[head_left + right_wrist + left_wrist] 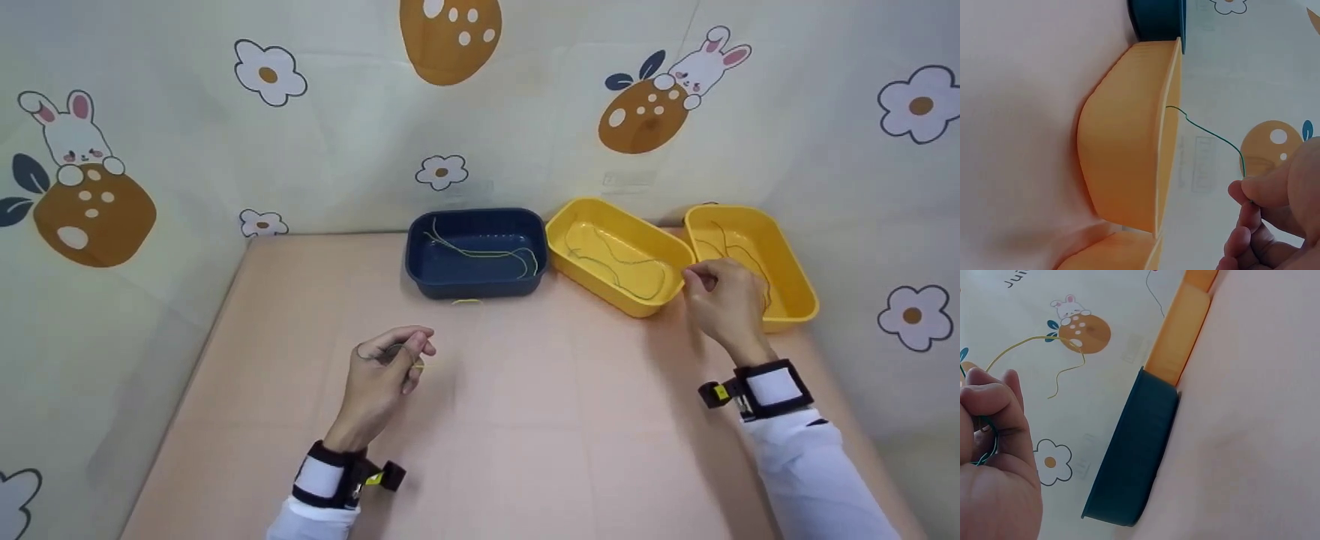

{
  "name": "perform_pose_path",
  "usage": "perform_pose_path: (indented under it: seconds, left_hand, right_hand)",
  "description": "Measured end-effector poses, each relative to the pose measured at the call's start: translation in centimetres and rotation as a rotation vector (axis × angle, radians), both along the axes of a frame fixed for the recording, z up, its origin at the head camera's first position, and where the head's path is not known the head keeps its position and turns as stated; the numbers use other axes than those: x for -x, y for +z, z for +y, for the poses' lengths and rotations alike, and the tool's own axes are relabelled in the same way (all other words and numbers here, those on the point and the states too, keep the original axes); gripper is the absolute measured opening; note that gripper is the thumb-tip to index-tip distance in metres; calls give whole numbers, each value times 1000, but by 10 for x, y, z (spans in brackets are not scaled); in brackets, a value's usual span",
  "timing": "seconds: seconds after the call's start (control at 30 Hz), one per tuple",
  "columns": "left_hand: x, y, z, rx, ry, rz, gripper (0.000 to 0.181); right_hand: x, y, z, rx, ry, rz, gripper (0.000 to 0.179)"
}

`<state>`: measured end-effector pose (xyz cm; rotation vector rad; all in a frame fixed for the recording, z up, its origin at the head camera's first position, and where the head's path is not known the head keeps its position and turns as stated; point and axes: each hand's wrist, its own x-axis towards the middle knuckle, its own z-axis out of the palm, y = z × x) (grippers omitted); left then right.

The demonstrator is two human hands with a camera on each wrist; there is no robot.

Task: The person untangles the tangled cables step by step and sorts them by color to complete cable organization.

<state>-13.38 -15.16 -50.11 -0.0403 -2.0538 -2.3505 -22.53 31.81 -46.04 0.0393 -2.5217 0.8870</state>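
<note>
My left hand point(382, 371) is over the table, in front of the navy box point(476, 289), fingers curled around thin wires. In the left wrist view a yellow wire point(1033, 338) arcs out from its fingers, and a green wire point(995, 441) loops inside the grip. At the right, my right hand point(724, 304) pinches a thin green wire point(1216, 134) between thumb and fingertips. That wire runs from the pinch over the rim of the middle yellow box point(1117, 140). More thin wires lie in this box.
Yellow-green wires point(480, 253) lie inside the navy box. The right yellow box point(802, 300), partly behind my right hand, holds dark thin wires. A short yellow piece point(466, 301) shows at the navy box's front base. Behind the boxes stands a patterned backdrop point(337, 165).
</note>
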Motion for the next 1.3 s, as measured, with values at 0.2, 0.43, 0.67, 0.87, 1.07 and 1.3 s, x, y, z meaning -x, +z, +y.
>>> perform_pose_path:
  seconds: [0.2,0.43,0.67,0.87,1.07,1.3]
  left_hand:
    - [0,0,4,-27,-48,-8,20]
    - [1,-1,11,-11,-72,-9,23]
    - [2,1,19,-25,-116,-11,21]
    - [2,2,25,-28,-141,-14,21]
    - [4,3,36,-8,-181,2,22]
    - [5,2,47,-10,-229,34,22]
  right_hand:
    - [15,-5,-4,-34,35,-52,17]
    - [31,-10,-9,-118,105,-154,18]
    - [34,-17,-12,-179,114,-151,15]
    - [24,-22,-24,-107,137,-81,15]
    - [-4,-30,-49,-46,215,-23,11]
    - [-45,-33,-85,166,442,-207,11]
